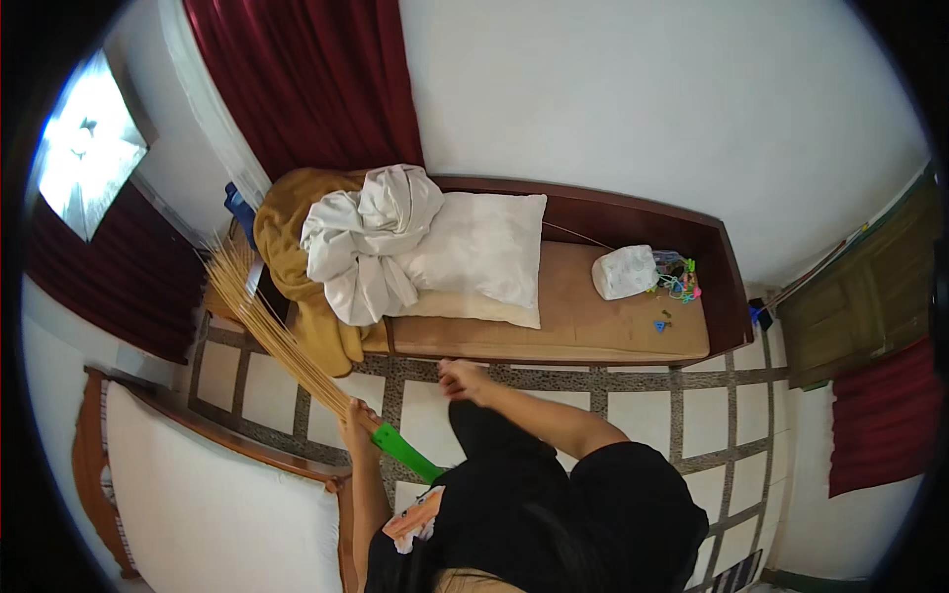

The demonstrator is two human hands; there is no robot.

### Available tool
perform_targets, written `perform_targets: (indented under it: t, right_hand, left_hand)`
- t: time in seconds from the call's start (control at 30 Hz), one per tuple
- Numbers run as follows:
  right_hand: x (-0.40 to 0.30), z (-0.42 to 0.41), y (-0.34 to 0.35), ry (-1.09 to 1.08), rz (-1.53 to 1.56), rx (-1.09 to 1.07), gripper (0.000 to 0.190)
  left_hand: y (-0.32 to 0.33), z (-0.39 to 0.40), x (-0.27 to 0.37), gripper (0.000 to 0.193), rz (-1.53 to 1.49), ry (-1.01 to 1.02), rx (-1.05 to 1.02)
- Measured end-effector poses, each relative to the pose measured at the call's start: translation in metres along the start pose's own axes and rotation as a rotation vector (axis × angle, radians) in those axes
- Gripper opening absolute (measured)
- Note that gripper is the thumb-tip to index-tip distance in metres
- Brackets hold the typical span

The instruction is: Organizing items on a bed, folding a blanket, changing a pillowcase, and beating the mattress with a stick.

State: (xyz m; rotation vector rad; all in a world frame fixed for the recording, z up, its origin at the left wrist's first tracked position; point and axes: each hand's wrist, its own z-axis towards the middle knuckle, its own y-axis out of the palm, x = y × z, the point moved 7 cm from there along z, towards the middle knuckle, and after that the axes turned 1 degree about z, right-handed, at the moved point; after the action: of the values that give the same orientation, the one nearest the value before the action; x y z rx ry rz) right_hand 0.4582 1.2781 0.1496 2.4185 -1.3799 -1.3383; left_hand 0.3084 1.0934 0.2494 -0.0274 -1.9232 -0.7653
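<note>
My left hand (358,421) grips a stick broom (296,354) near the place where its thin, straw-coloured ribs meet the green handle (408,451). The ribs slant up and left, fanning out past the mustard-brown blanket (289,215), while the handle's far end goes out of sight by my black shirt. Over the floor, just short of the low bed's front edge, my right hand (463,382) has loosely bent fingers and no visible object in it. On that bed's brown mattress (571,274) lie a white pillow (482,256) and a crumpled white sheet (371,237).
A white bundle (624,272), colourful clips (686,280) and a small blue piece (660,325) rest at the mattress's right end. Another bed (222,482) with a wooden frame stands at lower left. Pale tiles (434,415) with dark pebbled strips cover the floor. Dark red curtains (319,81) hang behind.
</note>
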Motion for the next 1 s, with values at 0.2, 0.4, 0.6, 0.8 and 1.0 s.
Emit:
perform_targets:
  t: [0.2,0.4,0.6,0.8,1.0]
  right_hand:
    - [-0.116,0.093,-0.232,-0.277,0.410,0.488,0.016]
    - [-0.188,0.220,-0.405,-0.237,0.660,0.570,0.015]
    - [-0.232,0.326,-0.489,-0.037,0.759,0.569,0.019]
    - [-0.260,0.381,-0.528,-0.181,0.832,0.707,0.023]
    - [-0.288,0.313,-0.483,-0.516,0.977,0.640,0.021]
  left_hand:
    - [0.059,0.053,-0.054,0.012,0.104,-0.109,0.086]
    - [0.164,0.140,-0.147,0.011,0.256,-0.232,0.153]
    - [0.221,0.182,-0.179,0.010,0.326,-0.418,0.223]
    - [0.232,0.209,-0.175,0.011,0.409,-0.408,0.317]
    - [0.234,0.229,-0.168,0.010,0.336,-0.385,0.196]
